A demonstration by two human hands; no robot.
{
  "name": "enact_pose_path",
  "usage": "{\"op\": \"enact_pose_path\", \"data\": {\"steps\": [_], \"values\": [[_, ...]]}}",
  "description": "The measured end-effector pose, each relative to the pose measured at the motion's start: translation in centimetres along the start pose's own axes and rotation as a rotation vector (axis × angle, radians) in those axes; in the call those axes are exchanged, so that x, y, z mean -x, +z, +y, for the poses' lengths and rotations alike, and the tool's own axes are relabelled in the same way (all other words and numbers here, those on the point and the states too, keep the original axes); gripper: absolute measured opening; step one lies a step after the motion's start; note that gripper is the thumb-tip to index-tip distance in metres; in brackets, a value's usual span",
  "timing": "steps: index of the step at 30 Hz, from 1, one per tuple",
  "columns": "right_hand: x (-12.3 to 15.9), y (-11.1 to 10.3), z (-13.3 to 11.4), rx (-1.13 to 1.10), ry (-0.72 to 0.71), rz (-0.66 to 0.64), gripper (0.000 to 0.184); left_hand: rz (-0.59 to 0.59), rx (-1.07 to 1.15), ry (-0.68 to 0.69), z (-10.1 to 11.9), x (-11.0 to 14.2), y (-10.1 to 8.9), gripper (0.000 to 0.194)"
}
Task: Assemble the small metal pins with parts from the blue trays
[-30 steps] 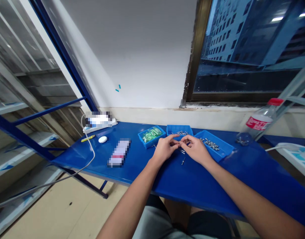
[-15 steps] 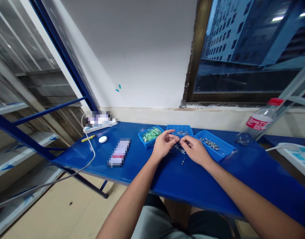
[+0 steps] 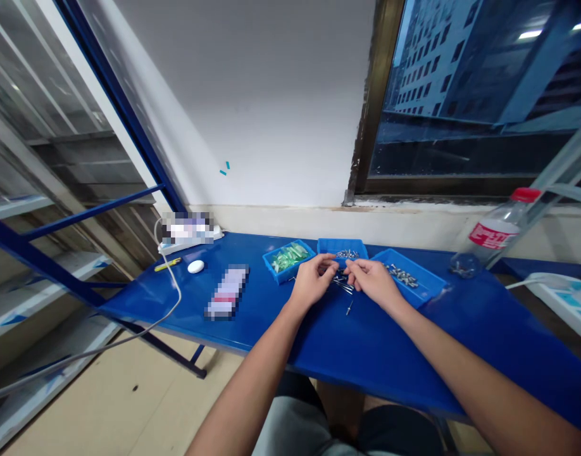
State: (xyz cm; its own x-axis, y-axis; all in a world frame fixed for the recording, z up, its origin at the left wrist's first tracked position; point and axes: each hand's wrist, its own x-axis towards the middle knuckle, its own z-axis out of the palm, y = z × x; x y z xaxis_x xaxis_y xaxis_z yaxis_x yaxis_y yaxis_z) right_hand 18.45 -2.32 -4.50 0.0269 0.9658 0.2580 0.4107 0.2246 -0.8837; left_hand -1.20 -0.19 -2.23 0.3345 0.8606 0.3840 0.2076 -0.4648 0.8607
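Observation:
My left hand (image 3: 313,278) is closed, thumb and fingers curled together over the blue table (image 3: 271,323). Whatever its fingertips hold is too small to make out. Close beside it, my right hand (image 3: 374,284) is closed too, thumb against index finger, with its grip's contents unclear. A small gap parts the two sets of fingertips. Beneath them lies a loose pile of thin metal pins that look like blind rivets (image 3: 343,285), partly hidden by my hands. One single rivet (image 3: 349,308) lies apart, nearer to me.
Behind my hands stand a blue bin of green pieces (image 3: 290,256), a blue bin of small metal parts (image 3: 347,253) and a larger blue bin of metal fittings (image 3: 402,276). A phone (image 3: 227,291), white oval object (image 3: 195,266), yellow-handled tool (image 3: 168,265), cable and bottle (image 3: 494,234) surround them.
My hands have drawn slightly apart, the right one shifting a little to the right. My left fingers, stretched out before, are now curled in.

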Motion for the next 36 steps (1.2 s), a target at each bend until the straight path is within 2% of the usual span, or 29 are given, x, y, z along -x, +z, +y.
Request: {"op": "enact_pose_path", "data": {"steps": [2, 6, 9, 18, 28, 36], "values": [[0.3, -0.1, -0.3, 0.179, -0.085, -0.011, 0.043, 0.027, -0.043, 0.005, 0.2, 0.0, -0.1, 0.028], [1.3, 0.0, -0.5, 0.531, -0.393, -0.030, 0.015, 0.053, -0.095, 0.015, 0.6, 0.2, -0.1, 0.027], [1.6, -0.1, -0.1, 0.635, -0.492, -0.091, 0.015, 0.054, -0.156, 0.045, 0.8, 0.4, 0.0, 0.027], [1.2, -0.2, 1.0, 0.677, -0.526, -0.163, 0.026, -0.011, -0.263, 0.100, 0.5, 0.6, 0.3, 0.028], [0.8, -0.1, 0.6, 0.540, -0.517, -0.098, 0.033, 0.012, -0.322, 0.175, 0.4, 0.5, 0.1, 0.026], [0.8, -0.1, -0.2, 0.529, -0.546, -0.047, 0.044, 0.000, -0.342, 0.185, -0.1, 0.2, 0.1, 0.025]]}}
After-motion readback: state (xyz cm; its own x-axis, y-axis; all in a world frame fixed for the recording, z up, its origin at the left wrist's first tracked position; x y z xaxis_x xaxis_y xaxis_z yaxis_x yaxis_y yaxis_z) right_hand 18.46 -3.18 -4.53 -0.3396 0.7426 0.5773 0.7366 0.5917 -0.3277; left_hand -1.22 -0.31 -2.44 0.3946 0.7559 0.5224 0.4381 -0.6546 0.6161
